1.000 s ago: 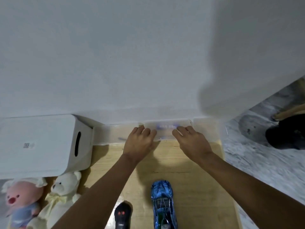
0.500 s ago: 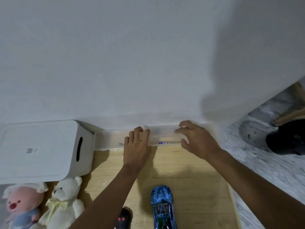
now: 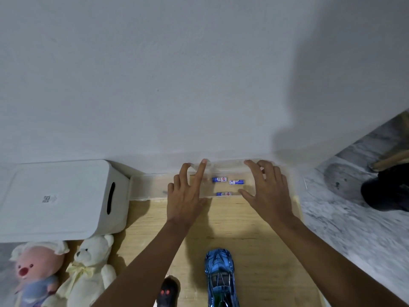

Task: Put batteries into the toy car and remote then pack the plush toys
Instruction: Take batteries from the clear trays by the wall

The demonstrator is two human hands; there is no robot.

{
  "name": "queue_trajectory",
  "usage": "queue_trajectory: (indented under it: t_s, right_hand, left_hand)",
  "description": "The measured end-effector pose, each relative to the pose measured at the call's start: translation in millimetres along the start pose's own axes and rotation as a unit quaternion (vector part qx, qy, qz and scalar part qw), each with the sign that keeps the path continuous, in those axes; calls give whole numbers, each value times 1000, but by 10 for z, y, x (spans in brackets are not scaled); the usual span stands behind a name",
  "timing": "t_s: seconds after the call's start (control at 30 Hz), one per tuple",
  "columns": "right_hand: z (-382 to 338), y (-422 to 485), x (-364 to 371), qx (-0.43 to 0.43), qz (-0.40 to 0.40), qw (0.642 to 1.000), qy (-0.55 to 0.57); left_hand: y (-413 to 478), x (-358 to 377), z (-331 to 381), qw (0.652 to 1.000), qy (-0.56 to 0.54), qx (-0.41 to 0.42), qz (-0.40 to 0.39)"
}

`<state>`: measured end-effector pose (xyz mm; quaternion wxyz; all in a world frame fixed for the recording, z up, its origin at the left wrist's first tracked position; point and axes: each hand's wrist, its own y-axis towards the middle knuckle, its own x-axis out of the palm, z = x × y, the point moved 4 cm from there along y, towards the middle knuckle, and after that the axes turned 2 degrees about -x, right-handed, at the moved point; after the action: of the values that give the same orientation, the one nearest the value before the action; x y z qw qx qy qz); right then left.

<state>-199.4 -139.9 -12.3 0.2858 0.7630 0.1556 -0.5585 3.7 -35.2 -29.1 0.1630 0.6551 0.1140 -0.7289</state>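
Observation:
A clear plastic box [image 3: 150, 187] lies against the wall on the wooden table [image 3: 254, 240]. Three blue and white batteries [image 3: 219, 179] show through it. My left hand [image 3: 184, 196] rests on the box's clear lid with straight fingers. My right hand [image 3: 270, 191] spans the lid's right part, thumb at the front edge and fingers at the back. Near the table's front stands the blue toy car [image 3: 219, 273], and the black remote [image 3: 167, 293] lies left of it. A pink plush [image 3: 35, 269] and a white bear plush [image 3: 88, 269] sit at the lower left.
A white lidded storage bin [image 3: 59, 200] with a slot handle stands left of the clear box. The white wall rises right behind the box. Grey marbled floor [image 3: 354, 229] lies past the table's right edge, with a dark object [image 3: 385, 191] on it.
Both hands have spread apart on the clear box's lid. The right hand now spans it from front to back. The batteries inside have come into plain sight between the hands.

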Motion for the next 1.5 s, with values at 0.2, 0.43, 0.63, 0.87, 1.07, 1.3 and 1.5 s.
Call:
queue_trajectory:
  t_s: [0.2, 0.43, 0.63, 0.87, 1.07, 1.3, 1.5]
  right_hand:
    - [3, -46, 85, 18, -24, 999, -17]
    - [-263, 8, 140, -81, -56, 989, 108]
    - [-260, 354, 471, -1, -279, 960, 16]
    - [-263, 316, 516, 22, -327, 937, 118]
    - [-357, 397, 461, 6, -362, 924, 125]
    - [-427, 569, 565, -60, -406, 911, 51]
    - [-476, 630, 531, -131, -418, 899, 2]
  left_hand:
    - [-19, -31, -16, 999, -33, 12, 27]
    - [-14, 5, -34, 999, -18, 9, 33]
    - [-17, 24, -28, 1000, -11, 6, 28]
    - [-12, 35, -34, 1000, -10, 3, 23]
    - [-2, 43, -34, 1000, -17, 6, 20]
    - [-1, 47, -36, 1000, -5, 12, 25]
    - [-3, 40, -33, 999, 8, 16, 29]
